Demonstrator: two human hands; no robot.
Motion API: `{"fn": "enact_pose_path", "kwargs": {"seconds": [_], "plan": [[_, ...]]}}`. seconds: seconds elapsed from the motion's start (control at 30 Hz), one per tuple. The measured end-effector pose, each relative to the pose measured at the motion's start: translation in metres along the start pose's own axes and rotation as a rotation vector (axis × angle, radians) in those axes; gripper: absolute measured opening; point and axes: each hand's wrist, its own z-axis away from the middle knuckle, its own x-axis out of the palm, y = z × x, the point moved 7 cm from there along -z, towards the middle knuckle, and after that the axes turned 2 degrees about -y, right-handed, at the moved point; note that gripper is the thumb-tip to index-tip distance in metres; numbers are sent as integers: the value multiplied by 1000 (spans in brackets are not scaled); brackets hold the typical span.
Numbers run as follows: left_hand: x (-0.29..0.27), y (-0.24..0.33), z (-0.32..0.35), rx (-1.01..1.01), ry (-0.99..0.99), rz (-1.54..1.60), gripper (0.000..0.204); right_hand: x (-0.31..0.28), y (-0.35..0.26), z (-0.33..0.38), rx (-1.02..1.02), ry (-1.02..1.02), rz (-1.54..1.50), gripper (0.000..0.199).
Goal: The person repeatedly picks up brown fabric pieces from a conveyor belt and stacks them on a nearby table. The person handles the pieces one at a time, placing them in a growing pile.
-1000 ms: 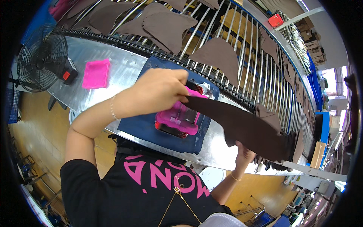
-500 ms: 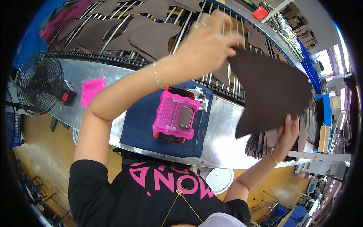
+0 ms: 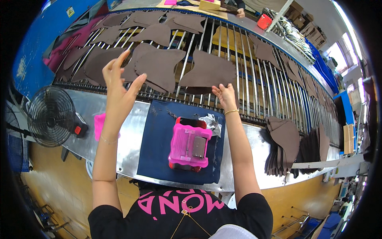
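My right hand point(image 3: 225, 95) rests its fingertips on the near edge of a brown leather piece point(image 3: 209, 71) that lies flat on the metal roller conveyor point(image 3: 242, 59). Raised above the rollers, my left hand point(image 3: 119, 89) has its fingers spread and holds nothing; it hovers near another brown leather piece point(image 3: 161, 65). Below both hands a pink plastic basket point(image 3: 190, 145) sits on a dark blue mat point(image 3: 159, 143) on the steel bench.
Several more brown pieces lie across the rollers. A stack of brown pieces point(image 3: 284, 143) hangs at the bench's right end. A black fan point(image 3: 49, 115) stands at the left, with a pink pad point(image 3: 99, 125) beside it. A red box point(image 3: 264, 20) sits far back.
The large brown piece that both hands held up has been laid flat on the rollers. My left hand has let go and moved left; my right hand has risen to the piece's edge.
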Motion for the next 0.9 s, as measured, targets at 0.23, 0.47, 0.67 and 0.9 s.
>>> {"fn": "enact_pose_path", "kwargs": {"seconds": [0.23,0.47,0.67,0.9], "plan": [[20,-5,2,0,-84,44,62,-38,-35,49,-114,37,118,56],[43,-16,10,-13,-146,138,60,-284,-186,169,-434,899,1304,46],[64,-6,18,-6,-230,187,62,-388,-196,261,233,1386,1538,61],[57,0,25,-18,-270,275,64,-355,-222,265,53,1431,1810,22]]}}
